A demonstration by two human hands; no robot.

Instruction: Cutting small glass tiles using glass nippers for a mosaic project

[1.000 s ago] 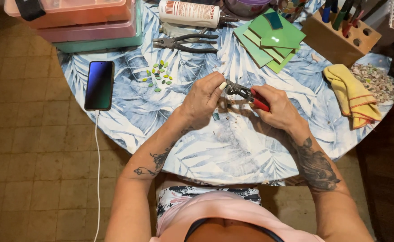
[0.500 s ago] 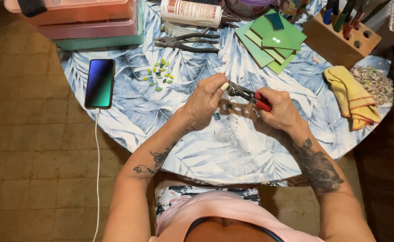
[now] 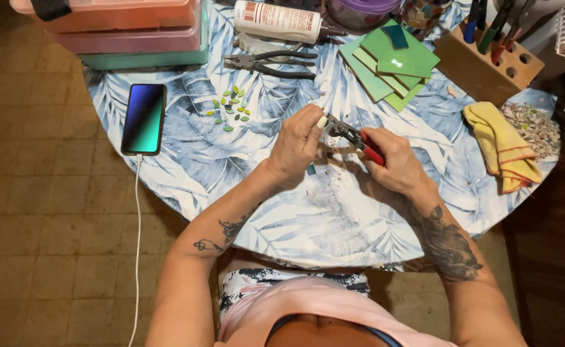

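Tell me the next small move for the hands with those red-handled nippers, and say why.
Probably a gentle squeeze of the red-handled nippers. The right hand grips their handles, and the left hand pinches something small at their tip; what it is cannot be made out. Small green leaf-shaped pieces already lie on the tablecloth, which suggests more are being cut.

A home craft corner: round leaf-print table [image 3: 186, 173]; green tiles [image 3: 391, 64]; pliers [image 3: 269, 64]; wooden tool block [image 3: 488, 64]; tiled floor [image 3: 38, 225]
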